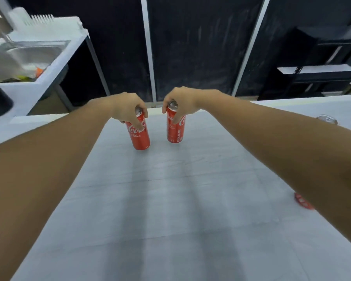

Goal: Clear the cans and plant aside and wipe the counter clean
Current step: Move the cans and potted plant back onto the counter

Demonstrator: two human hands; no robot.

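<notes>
Grey counter (170,209), each hand gripping one upright red can, left hand (128,107), right hand (180,102)

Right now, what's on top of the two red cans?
A hand grips each can from above: left hand on the left can, right hand on the right can. Fingers partly cover the silver lids.

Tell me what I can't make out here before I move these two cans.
- Plant: not visible in the head view.
- Red object: mostly hidden under the right forearm.
- Clear glassy item: partly behind the same arm, blurred.
- Sink contents: blurred.
- Left can and right can: the left hand and right hand cover the tops; whether they're lifted is unclear.
</notes>
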